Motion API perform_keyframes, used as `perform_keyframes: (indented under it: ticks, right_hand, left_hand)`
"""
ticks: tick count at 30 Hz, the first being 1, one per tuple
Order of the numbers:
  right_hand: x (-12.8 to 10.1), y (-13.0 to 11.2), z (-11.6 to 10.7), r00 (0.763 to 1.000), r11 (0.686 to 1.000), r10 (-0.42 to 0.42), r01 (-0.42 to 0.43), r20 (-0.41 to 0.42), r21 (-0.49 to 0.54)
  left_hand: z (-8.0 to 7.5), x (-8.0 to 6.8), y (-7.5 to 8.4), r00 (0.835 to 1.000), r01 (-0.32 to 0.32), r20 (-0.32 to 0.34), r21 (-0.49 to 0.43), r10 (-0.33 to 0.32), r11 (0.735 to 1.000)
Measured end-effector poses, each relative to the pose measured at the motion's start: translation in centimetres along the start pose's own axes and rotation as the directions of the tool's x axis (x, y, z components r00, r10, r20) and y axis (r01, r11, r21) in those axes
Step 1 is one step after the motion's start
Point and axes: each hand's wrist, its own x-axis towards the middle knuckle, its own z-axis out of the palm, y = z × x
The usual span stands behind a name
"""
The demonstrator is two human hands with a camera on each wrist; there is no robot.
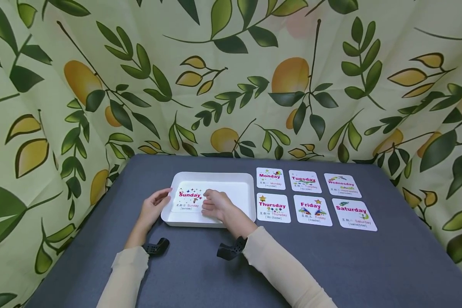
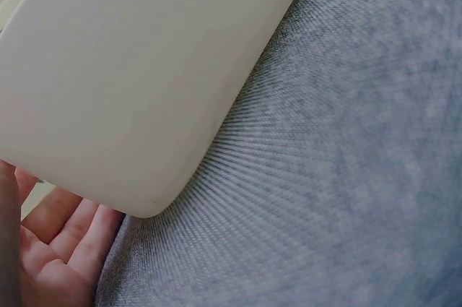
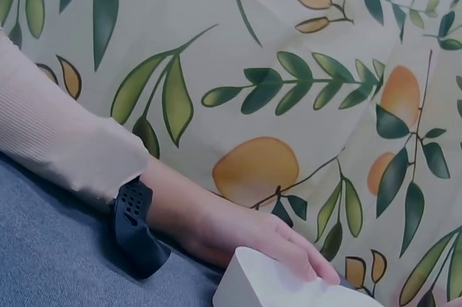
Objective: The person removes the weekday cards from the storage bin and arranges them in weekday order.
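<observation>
A white tray (image 1: 215, 223) lies on the grey cloth, with a card reading "Sunday" (image 1: 186, 206) flat in its left part. My left hand (image 1: 154, 208) rests its fingertips against the tray's left rim. In the left wrist view, fingers (image 2: 68, 231) bend loosely beside the tray's end wall (image 2: 151, 112), their tips hidden. The right wrist view has the left hand (image 3: 249, 238) at the tray's end (image 3: 253, 285). My right hand (image 1: 219, 206) is over the tray, loosely bent, its fingertips at the Sunday card's right edge.
Right of the tray lie two rows of day cards: Monday (image 1: 270, 182), Tuesday (image 1: 305, 187) and Wednesday (image 1: 342, 190) behind, Thursday (image 1: 273, 214), Friday (image 1: 312, 217) and Saturday (image 1: 354, 220) in front. A leaf-patterned curtain (image 1: 231, 77) hangs behind the cloth-covered table (image 1: 312, 261).
</observation>
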Motion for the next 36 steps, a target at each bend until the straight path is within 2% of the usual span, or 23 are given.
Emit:
perform_keyframes:
  ticks: [6, 11, 15, 20, 26, 29, 32, 36]
  right_hand:
    - [0.6, 0.2, -0.2, 1.0, 1.0, 0.015, -0.015, 0.01, 0.005]
    - [1.0, 0.2, -0.4, 1.0, 1.0, 0.022, -0.022, 0.003, -0.015]
    - [1.4, 0.4, -0.5, 1.0, 0.999, -0.003, 0.003, 0.002, -0.032]
    - [1.9, 0.7, -0.4, 0.997, 0.986, -0.071, 0.073, 0.02, -0.15]
    - [2.2, 0.9, -0.2, 0.988, 0.938, -0.147, 0.152, 0.041, -0.311]
    - [2.4, 1.1, -0.3, 0.985, 0.921, -0.169, 0.17, 0.035, -0.351]
    - [2.6, 1.3, -0.4, 0.984, 0.918, -0.175, 0.173, 0.027, -0.356]
    - [2.8, 1.6, -0.4, 0.987, 0.937, -0.158, 0.157, 0.021, -0.312]
  left_hand:
    - [0.0, 0.2, -0.4, 1.0, -0.021, -0.018, -0.001, 0.02, 1.0]
    - [0.0, 0.2, -0.5, 1.0, -0.013, -0.02, 0.006, 0.013, 1.0]
    - [0.1, 0.2, -0.6, 1.0, -0.007, -0.014, 0.007, 0.007, 1.0]
    - [0.1, 0.3, -0.6, 1.0, -0.015, -0.01, 0.01, 0.015, 1.0]
    - [0.1, 0.3, -0.5, 0.999, -0.03, -0.021, 0.008, 0.03, 1.0]
    - [0.1, 0.3, -0.5, 0.999, -0.038, -0.026, 0.013, 0.038, 0.999]
    - [0.1, 0.3, -0.5, 0.999, -0.032, -0.031, 0.007, 0.032, 0.999]
    - [0.1, 0.3, -0.5, 0.999, -0.022, -0.022, 0.005, 0.022, 1.0]
